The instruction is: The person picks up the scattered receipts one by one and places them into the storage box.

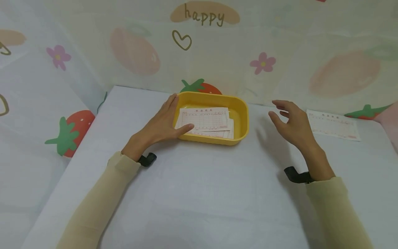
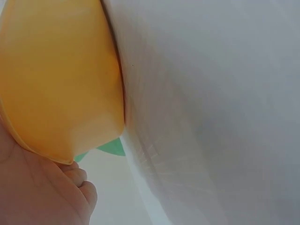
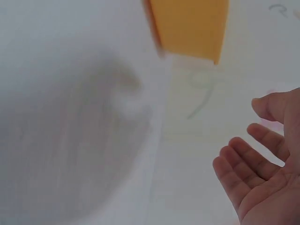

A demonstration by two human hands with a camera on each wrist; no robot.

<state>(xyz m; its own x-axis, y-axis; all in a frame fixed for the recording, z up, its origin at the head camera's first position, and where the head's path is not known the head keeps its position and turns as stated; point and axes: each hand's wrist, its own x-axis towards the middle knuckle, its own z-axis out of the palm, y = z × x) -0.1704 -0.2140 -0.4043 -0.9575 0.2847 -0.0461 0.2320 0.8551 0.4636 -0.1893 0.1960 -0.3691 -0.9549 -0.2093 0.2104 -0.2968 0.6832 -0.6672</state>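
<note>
A yellow plastic tray [image 1: 244, 119] stands near the back of the white table, and a few printed receipt slips [image 1: 205, 119] lie overlapping inside it. My left hand [image 1: 160, 122] grips the tray's left end, its thumb over the front rim and its fingers along the left side to the back corner. In the left wrist view the palm meets the rim of the tray [image 2: 61, 79]. My right hand [image 1: 293, 126] hovers over the table right of the tray, fingers loosely bent and holding nothing. Just beyond it, one more receipt slip [image 1: 335, 124] lies flat.
Behind the table hangs a pale cloth [image 1: 214, 58] printed with fruit, flowers and the word "happy". White table surface [image 1: 205, 190] stretches in front of the tray. Each wrist carries a black camera mount [image 1: 147, 159].
</note>
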